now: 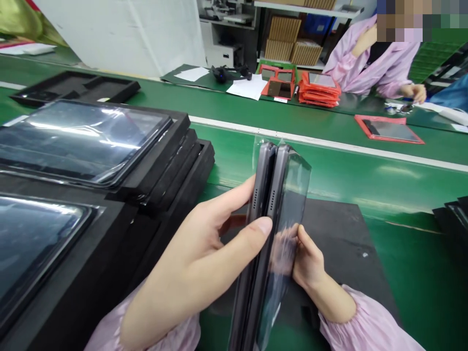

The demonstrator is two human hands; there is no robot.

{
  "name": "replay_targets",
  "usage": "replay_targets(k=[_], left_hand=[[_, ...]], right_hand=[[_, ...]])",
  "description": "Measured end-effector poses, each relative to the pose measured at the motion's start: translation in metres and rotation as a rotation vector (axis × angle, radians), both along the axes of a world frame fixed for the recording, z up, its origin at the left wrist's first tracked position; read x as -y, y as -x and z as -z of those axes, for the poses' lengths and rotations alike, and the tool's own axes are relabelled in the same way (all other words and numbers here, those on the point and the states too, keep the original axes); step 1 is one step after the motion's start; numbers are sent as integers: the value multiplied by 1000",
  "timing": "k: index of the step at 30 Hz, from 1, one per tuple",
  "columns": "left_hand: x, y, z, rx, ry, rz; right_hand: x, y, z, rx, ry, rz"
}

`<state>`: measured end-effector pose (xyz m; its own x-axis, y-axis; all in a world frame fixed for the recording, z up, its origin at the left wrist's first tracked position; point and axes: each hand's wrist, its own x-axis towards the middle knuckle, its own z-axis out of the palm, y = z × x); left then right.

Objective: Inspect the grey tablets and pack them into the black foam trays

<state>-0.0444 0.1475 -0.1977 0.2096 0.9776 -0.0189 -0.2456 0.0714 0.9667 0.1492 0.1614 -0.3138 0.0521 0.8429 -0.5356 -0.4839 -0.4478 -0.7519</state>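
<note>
Two dark grey tablets (268, 204) stand on edge side by side, speaker holes on their near edges facing me. My left hand (197, 263) is closed around the pair, its thumb across the near edges and fingers on the left side. Clear film (302, 170) covers the right tablet's face and juts past its top. Against that film-covered face, at the far side, is my closed right hand (310, 263); some of its fingers show only through or mirrored in the film. Below lies a black mat (340, 229).
Black foam trays (179, 161) with film-covered tablets (91, 136) are stacked at left. Across the green conveyor (226, 151) lie red-edged pouches (318, 90) and papers (248, 87). A person in a pink sleeve (398, 68) sits at far right. More black trays (451, 224) stand at the right edge.
</note>
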Motion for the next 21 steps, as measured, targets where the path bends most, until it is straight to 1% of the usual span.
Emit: replay_targets(k=[4,10,13,19,21], left_hand=[[2,-4,2,-9,-7,-91],[0,-18,8,22,12,-197],[0,-22,10,51,8,-246],[-1,-23,13,138,25,-213],[-1,-25,15,166,27,-222]], right_hand=[[1,-1,2,39,-9,28],[2,-8,15,21,-103,-8],[3,-9,16,34,-92,19],[3,-4,10,14,-70,28],[2,-3,10,23,-52,48]])
